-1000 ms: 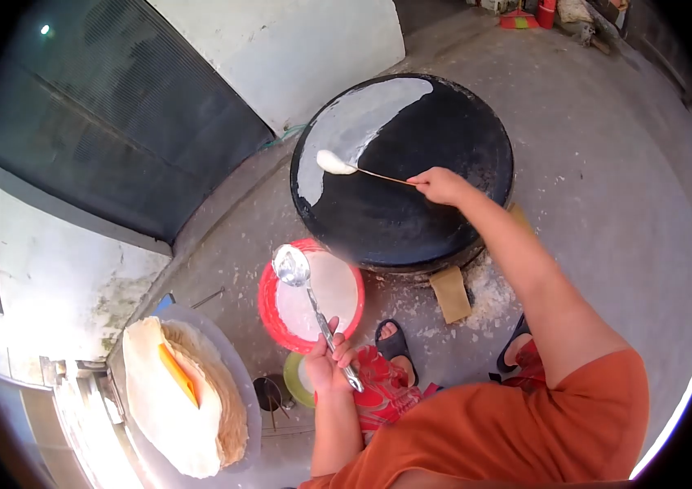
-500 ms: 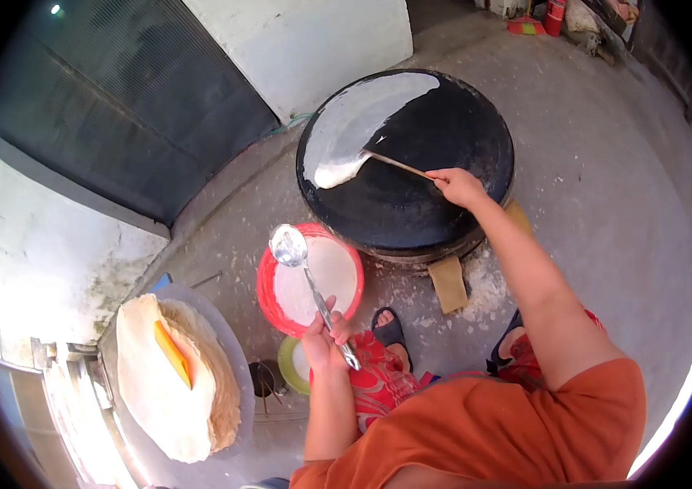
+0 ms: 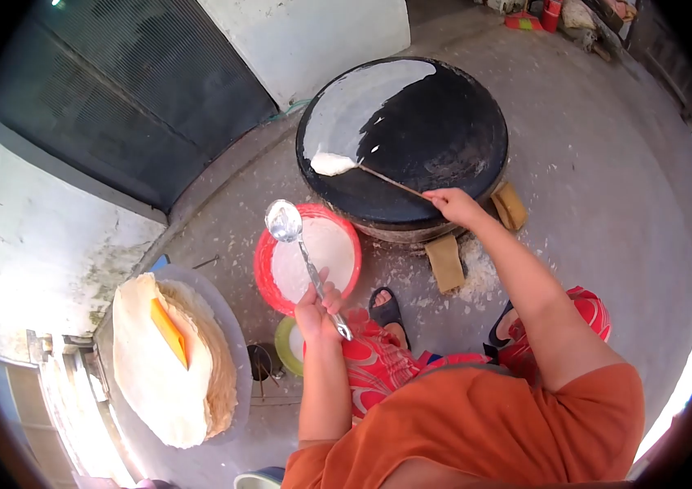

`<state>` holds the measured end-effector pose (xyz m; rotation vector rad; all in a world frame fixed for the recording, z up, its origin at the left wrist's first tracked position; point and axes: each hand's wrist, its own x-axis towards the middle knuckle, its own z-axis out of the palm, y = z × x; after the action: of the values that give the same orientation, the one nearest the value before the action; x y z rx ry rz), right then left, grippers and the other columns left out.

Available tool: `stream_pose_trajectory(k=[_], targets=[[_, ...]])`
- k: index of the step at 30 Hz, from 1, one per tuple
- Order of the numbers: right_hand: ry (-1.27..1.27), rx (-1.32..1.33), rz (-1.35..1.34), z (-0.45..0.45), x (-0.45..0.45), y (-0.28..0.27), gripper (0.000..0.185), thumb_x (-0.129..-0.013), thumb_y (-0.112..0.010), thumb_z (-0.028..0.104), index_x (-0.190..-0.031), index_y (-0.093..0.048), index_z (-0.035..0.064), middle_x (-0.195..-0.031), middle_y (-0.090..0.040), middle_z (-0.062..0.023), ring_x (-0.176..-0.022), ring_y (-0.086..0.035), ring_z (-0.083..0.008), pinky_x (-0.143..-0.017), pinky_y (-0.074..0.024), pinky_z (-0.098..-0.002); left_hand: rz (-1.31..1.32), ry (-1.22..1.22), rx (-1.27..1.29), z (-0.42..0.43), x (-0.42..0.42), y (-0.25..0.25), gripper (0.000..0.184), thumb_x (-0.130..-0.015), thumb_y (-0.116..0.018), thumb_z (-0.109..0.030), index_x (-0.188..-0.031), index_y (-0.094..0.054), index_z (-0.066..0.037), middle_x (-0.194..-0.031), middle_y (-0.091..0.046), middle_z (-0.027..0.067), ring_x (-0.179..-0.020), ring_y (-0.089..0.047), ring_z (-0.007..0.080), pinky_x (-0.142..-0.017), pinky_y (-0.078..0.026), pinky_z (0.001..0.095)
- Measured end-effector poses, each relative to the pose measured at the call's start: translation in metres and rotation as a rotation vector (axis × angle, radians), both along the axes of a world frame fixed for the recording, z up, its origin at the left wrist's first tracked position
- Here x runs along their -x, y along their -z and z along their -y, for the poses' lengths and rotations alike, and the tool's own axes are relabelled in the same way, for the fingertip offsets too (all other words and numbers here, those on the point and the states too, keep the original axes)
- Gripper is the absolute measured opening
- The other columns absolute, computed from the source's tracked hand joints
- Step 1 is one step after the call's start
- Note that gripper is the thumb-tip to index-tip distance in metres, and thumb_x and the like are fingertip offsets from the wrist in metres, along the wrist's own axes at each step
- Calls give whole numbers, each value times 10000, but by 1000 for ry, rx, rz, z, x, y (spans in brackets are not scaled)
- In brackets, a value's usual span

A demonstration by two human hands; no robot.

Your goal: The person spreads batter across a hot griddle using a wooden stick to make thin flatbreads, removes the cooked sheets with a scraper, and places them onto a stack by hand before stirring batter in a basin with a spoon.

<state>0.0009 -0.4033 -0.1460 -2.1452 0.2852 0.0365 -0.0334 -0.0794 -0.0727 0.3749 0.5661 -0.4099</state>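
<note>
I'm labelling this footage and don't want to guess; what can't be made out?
Head view, far end of the stick: covered by a white mass.
Head view, part of the green bowl: behind the left forearm.
Head view, basin at the bottom: cut off by the picture's edge.
Head view, count of the sheet stack: edges too fine.
Head view, underside of the black griddle: hidden by its top.

A dark grey ribbed metal door (image 3: pixel 134 98) has a smooth white-painted wall (image 3: pixel 313 41) on its right and a stained off-white wall (image 3: pixel 52 253) below it. A thin green hose (image 3: pixel 292 106) runs by the door's lower right corner. Well right of the door, on the grey concrete floor (image 3: pixel 599 187), are a red cylinder (image 3: pixel 551 15) and, just beside it, perhaps a red-and-green broom head (image 3: pixel 523 22).
</note>
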Motion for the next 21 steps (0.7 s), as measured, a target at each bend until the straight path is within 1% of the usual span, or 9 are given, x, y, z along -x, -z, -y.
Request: stream_pose_trajectory(k=[5,7,8,10,13,15,17,18,21], targets=[[-30,70,-142,-20,78,-34,282,-801,-517,181,-1072,-589,149,-889,-623,-113,-784,-604,-264,-690,-461,-325,-12,-11,20,-6,3,-2,324,-905,-316,-191,-1081,-450,46,-678,-440,50,-468,-368,91,-372,-304,202],[-17,367,30,-24,111,-30,283,-779,-533,135,-1053,-584,88,-652,-590,-105,-556,-560,-255,-559,-447,-334,-16,-17,18,-10,3,0,322,-904,-318,-189,-1083,-448,45,-681,-440,50,-470,-368,91,-373,-304,203],[-17,370,30,-29,119,-23,283,-779,-533,135,-1053,-584,88,-652,-590,-105,-556,-560,-255,-559,-447,-334,8,-6,18,-12,3,3,321,-904,-319,-188,-1084,-449,45,-682,-440,50,-472,-367,92,-373,-305,205],[36,465,135,-40,124,-3,338,-745,-523,132,-1082,-516,114,-744,-604,-143,-689,-587,-325,-613,-458,-419,31,6,17,-15,1,5,321,-904,-319,-187,-1084,-450,44,-683,-440,51,-473,-366,92,-373,-305,207],[91,573,67,-84,88,9,323,-781,-472,136,-1093,-431,64,-742,-598,-163,-688,-584,-339,-591,-453,-429,34,28,45,-16,2,2,324,-904,-317,-189,-1083,-451,45,-682,-441,54,-475,-365,97,-374,-306,209],[21,424,121,-124,50,-10,417,-801,-420,124,-1195,-344,12,-773,-600,-175,-674,-587,-347,-566,-453,-435,44,45,70,-17,1,2,328,-905,-316,-195,-1084,-454,43,-679,-442,59,-474,-367,108,-376,-306,217],[-52,579,233,-161,4,11,499,-788,-396,56,-1266,-275,-18,-749,-594,-167,-623,-583,-343,-536,-453,-434,45,50,28,-17,3,0,331,-906,-316,-199,-1085,-455,41,-678,-442,61,-475,-368,113,-377,-306,221],[-89,637,246,-178,-18,20,550,-798,-395,94,-1301,-218,-39,-767,-605,-158,-621,-602,-297,-519,-467,-406,43,57,-10,-18,4,0,333,-906,-315,-204,-1087,-456,39,-678,-442,64,-476,-369,117,-378,-306,225],[-138,703,100,-216,-64,25,562,-802,-395,106,-1304,-202,-55,-770,-607,-157,-620,-607,-282,-510,-476,-379,29,53,-3,-20,5,-1,335,-907,-315,-212,-1086,-460,31,-682,-442,67,-479,-366,123,-382,-306,234]])
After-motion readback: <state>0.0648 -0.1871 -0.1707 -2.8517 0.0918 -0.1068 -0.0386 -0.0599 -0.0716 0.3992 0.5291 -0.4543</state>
